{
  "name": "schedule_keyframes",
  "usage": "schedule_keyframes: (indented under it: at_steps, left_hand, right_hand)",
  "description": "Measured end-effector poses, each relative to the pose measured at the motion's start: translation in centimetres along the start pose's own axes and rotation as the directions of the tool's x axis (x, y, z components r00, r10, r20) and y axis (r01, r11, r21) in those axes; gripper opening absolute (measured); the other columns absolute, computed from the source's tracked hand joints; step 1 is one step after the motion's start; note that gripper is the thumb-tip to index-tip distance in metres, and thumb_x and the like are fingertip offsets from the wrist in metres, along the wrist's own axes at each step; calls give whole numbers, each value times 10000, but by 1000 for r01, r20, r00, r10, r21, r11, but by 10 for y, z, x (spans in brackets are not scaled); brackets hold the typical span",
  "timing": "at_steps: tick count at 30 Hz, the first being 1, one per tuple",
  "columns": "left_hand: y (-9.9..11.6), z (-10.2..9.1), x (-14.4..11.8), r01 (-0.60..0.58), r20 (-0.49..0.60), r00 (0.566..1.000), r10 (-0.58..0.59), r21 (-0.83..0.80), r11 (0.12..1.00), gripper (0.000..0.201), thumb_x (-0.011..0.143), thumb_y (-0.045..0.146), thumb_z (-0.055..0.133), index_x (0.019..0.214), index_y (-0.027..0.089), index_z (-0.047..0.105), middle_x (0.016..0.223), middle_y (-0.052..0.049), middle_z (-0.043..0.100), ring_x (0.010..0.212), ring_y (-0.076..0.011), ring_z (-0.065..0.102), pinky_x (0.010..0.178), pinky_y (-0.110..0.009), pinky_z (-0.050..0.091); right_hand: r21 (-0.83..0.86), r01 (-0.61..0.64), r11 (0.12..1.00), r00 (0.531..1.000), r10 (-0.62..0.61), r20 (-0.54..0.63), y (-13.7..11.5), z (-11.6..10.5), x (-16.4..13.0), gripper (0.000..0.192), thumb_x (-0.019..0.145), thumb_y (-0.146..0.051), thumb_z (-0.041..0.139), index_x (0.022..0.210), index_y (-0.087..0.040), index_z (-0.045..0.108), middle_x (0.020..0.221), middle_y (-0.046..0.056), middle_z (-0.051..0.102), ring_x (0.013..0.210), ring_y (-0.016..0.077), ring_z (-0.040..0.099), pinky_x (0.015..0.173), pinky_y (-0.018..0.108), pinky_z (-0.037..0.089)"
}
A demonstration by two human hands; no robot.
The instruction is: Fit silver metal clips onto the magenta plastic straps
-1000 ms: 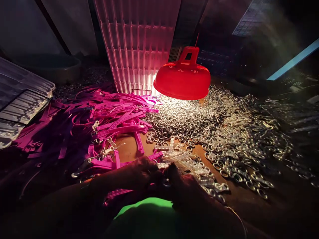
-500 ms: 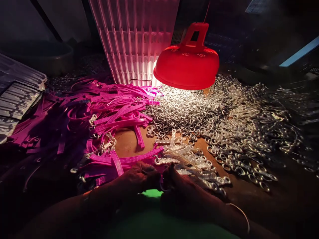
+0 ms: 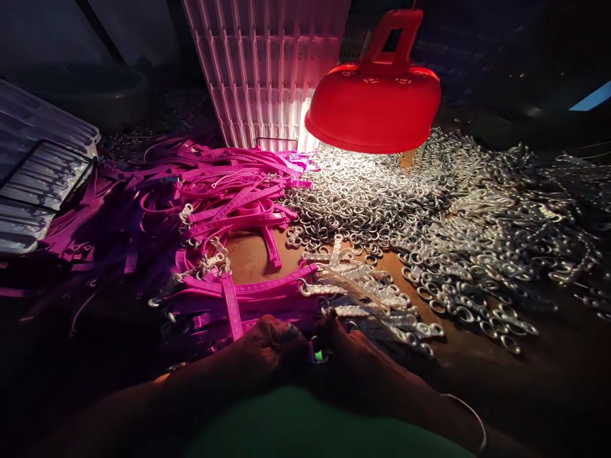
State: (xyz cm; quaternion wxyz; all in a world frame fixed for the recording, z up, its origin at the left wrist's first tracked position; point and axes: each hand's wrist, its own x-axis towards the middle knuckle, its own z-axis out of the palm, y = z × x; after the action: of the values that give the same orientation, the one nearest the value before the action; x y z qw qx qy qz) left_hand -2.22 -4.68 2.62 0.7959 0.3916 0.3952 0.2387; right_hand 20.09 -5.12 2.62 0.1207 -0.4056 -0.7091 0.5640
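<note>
My left hand (image 3: pixel 277 340) is closed in front of me, its fingers bent against a narrow pink strap (image 3: pixel 312 351) that shows as a purple sliver between the hands. Facing it, my right hand (image 3: pixel 344 343) is closed too, fingertips pinched close to the sliver; deep shadow hides what they grip. A small rounded gap beside the strap lets green through. Just beyond my left hand lie pink straps (image 3: pixel 258 289), some joined to metal rings and links (image 3: pixel 214 261). Past my right hand, silvery braided pieces with ring ends (image 3: pixel 377 296) lie in a loose bunch.
A red lamp (image 3: pixel 375 105) hangs low over a wide heap of metal rings and links (image 3: pixel 363 197). More pink straps (image 3: pixel 238 203) pile up at the left. Ribbed translucent panels stand behind (image 3: pixel 267 70) and at far left (image 3: pixel 38 159). Brown tabletop (image 3: pixel 251 251) shows between piles.
The whole scene has shifted slightly up and to the right in view. My hands stay close together, and the green gap between them has become much smaller.
</note>
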Motion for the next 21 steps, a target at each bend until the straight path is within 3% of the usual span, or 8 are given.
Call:
schedule_keyframes:
  at_steps: [8, 12, 15, 21]
  left_hand:
    - [11, 11, -16, 28, 44, 999, -28, 7, 1000, 369, 825, 446, 553, 728, 90, 572, 577, 8, 442, 493, -59, 385, 456, -204, 284]
    - [12, 14, -14, -89, -46, 995, 92, 67, 994, 343, 831, 416, 550, 701, 99, 561, 606, 6, 435, 530, -69, 376, 477, -216, 289]
    - [7, 10, -8, -108, -31, 993, 111, 100, 989, 378, 821, 442, 546, 670, 96, 560, 622, -11, 466, 555, -85, 406, 499, -226, 318]
    - [4, 2, 4, 1, 44, 999, -1, 5, 1000, 418, 755, 488, 610, 639, 93, 540, 577, -6, 447, 513, -81, 399, 475, -227, 305]
  right_hand:
    - [-1, 56, 998, 998, -56, -23, -4, 8, 11, 363, 880, -445, 432, 1125, -187, 499, 708, 31, 577, 624, 137, 477, 549, 230, 374]
    - [-50, 83, 995, 995, -85, -48, -6, 12, 20, 316, 862, -353, 461, 1121, -172, 461, 705, 30, 576, 576, 124, 445, 501, 224, 329]
    - [-56, 114, 992, 993, -112, 32, -9, 11, 25, 395, 792, -205, 502, 1167, -138, 399, 736, 33, 585, 550, 105, 423, 482, 214, 305]
    - [-186, 92, 978, 989, -68, 133, -34, -2, 26, 424, 680, -94, 488, 1098, -135, 430, 794, 60, 583, 614, 127, 462, 518, 223, 336]
